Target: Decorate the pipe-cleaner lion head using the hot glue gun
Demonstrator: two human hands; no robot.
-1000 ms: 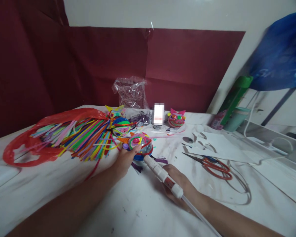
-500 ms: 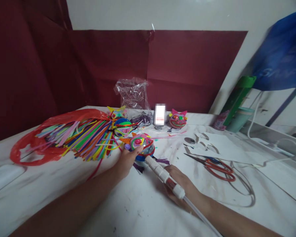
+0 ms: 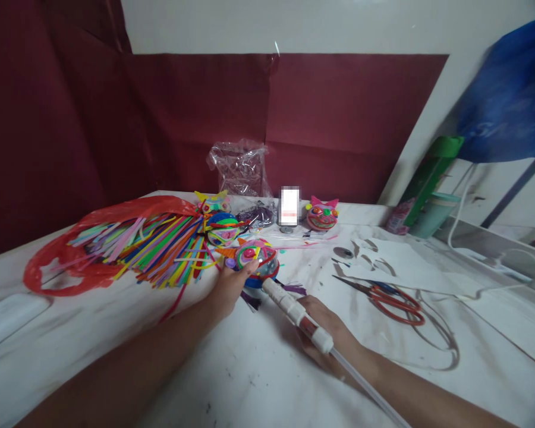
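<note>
My left hand [image 3: 229, 289] is closed around a colourful craft lion head [image 3: 264, 266] with an orange horn-like ear, a pink eye, a clear front and a blue underside. Its thumb lies along the near side of the head. In my right hand [image 3: 327, 333] is a white hot glue gun [image 3: 289, 304], with a long translucent glue stick [image 3: 361, 386] coming out of its back end. The gun's nozzle is at the lower edge of the head; whether it touches cannot be made out. Purple tassels [image 3: 252, 302] stick out beneath the head.
Chenille stems [image 3: 160, 252] lie on a red plastic bag [image 3: 35, 282] at left. Behind are a blue-green ball [image 3: 223, 229], a yellow-eared head [image 3: 213, 202], a pink-eared head [image 3: 321, 214] and a clear bag [image 3: 239, 169]. Scissors [image 3: 399, 303] and paper scraps [image 3: 378, 261] lie at right.
Both hands, the lion head and the glue gun keep almost the same place. The view has shifted very slightly.
</note>
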